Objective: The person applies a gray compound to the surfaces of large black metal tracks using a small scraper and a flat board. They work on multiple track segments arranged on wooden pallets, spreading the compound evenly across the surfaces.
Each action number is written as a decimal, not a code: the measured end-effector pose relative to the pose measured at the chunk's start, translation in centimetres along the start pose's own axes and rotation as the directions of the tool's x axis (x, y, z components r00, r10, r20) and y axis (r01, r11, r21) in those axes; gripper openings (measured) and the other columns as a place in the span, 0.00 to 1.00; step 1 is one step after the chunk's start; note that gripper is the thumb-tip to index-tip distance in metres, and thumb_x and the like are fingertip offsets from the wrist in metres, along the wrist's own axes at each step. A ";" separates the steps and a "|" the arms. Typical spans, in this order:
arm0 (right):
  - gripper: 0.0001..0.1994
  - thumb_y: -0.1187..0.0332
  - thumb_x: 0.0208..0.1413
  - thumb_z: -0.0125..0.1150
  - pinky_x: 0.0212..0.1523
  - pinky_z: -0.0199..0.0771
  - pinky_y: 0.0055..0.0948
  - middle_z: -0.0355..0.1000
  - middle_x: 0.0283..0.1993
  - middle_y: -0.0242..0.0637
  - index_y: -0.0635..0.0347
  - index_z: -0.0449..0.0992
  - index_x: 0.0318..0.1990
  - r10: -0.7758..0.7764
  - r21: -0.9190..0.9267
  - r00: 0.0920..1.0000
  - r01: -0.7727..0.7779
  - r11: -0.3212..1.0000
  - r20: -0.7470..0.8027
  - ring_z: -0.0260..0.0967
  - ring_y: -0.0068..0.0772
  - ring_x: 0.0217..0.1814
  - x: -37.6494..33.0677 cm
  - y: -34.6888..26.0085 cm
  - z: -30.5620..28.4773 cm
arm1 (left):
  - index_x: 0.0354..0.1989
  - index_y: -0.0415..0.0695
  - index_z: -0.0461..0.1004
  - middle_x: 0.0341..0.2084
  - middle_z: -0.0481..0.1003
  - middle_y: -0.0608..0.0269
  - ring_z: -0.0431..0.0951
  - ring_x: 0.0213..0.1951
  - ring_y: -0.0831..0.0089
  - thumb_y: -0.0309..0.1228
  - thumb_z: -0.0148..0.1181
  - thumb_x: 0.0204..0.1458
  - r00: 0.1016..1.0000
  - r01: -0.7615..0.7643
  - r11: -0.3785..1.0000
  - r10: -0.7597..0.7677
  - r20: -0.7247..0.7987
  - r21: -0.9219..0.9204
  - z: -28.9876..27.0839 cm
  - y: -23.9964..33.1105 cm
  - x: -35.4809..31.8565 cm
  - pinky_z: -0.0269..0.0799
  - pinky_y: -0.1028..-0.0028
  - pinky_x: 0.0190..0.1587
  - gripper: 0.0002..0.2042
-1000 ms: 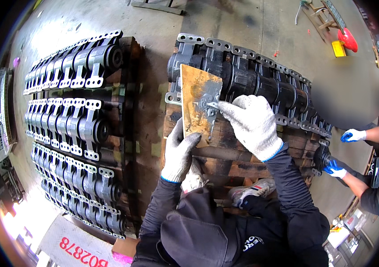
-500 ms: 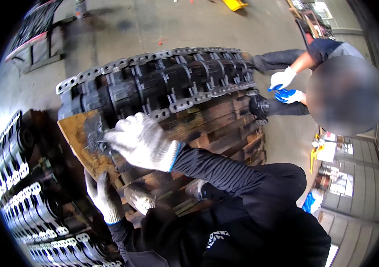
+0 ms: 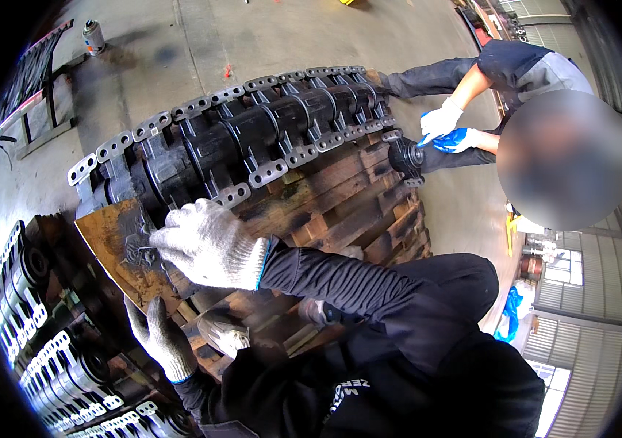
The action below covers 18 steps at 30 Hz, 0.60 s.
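Note:
A rusty brown plate with dark smears leans against the near end of a row of black steel rollers. My left hand, in a white knit glove, grips the plate's lower edge from below. My right hand, also gloved, rests on the plate's face. Its fingertips pinch a small dark thing against the plate, and I cannot tell what it is. My dark sleeves and jacket fill the lower middle of the view.
The rollers lie on a stack of wooden pallets. At its far end a crouching co-worker's gloved hands hold a roller end. More black rollers lie at lower left. A spray can and a metal rack stand on the concrete floor.
The view has swung, so the pallet and rollers now run up to the right. Both hands have stayed on the plate; the left has slid to its lower edge.

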State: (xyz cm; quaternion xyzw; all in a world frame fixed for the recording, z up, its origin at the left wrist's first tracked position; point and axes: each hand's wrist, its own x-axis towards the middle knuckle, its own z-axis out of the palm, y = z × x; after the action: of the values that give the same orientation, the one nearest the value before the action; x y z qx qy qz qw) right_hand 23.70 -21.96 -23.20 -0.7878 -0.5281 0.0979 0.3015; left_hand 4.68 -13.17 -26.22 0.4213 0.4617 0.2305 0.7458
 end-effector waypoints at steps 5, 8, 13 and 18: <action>0.11 0.62 0.59 0.59 0.44 0.71 0.41 0.74 0.38 0.36 0.52 0.80 0.47 0.001 0.017 1.000 -0.001 1.000 0.014 0.73 0.42 0.40 0.0 0.0 -0.2 | 0.68 0.35 0.61 0.54 0.74 0.53 0.75 0.53 0.68 0.27 0.58 0.58 1.000 -0.014 1.000 0.014 0.001 0.016 0.2 0.0 0.0 0.67 0.71 0.59 0.29; 0.12 0.62 0.58 0.61 0.45 0.71 0.42 0.75 0.39 0.36 0.51 0.80 0.47 0.025 0.050 1.000 -0.025 0.998 -0.001 0.73 0.42 0.41 -0.1 -0.2 0.1 | 0.68 0.35 0.61 0.55 0.74 0.53 0.75 0.54 0.68 0.28 0.58 0.58 1.000 -0.020 1.000 0.020 -0.003 0.024 0.1 0.0 0.0 0.67 0.70 0.60 0.29; 0.11 0.64 0.57 0.63 0.46 0.72 0.42 0.76 0.38 0.36 0.50 0.81 0.46 0.127 0.213 0.992 -0.123 0.969 -0.008 0.74 0.43 0.40 -0.1 -0.2 0.1 | 0.68 0.35 0.61 0.55 0.73 0.53 0.74 0.54 0.68 0.28 0.58 0.58 0.999 -0.032 0.998 0.032 0.001 0.057 0.3 0.4 -0.1 0.66 0.70 0.60 0.29; 0.10 0.65 0.57 0.63 0.45 0.73 0.42 0.77 0.38 0.36 0.50 0.82 0.45 0.123 0.154 0.990 -0.111 0.982 -0.072 0.74 0.43 0.40 -0.6 -0.3 0.2 | 0.68 0.34 0.61 0.54 0.74 0.53 0.74 0.54 0.69 0.28 0.57 0.59 0.998 -0.041 0.995 0.037 0.047 0.090 0.4 0.5 0.0 0.66 0.71 0.60 0.28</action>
State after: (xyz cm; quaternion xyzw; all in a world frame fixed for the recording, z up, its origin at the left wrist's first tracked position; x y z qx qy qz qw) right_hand 23.06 -22.33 -23.29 -0.7961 -0.4593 0.1228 0.3743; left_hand 5.04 -13.05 -25.72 0.4688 0.4466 0.2140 0.7314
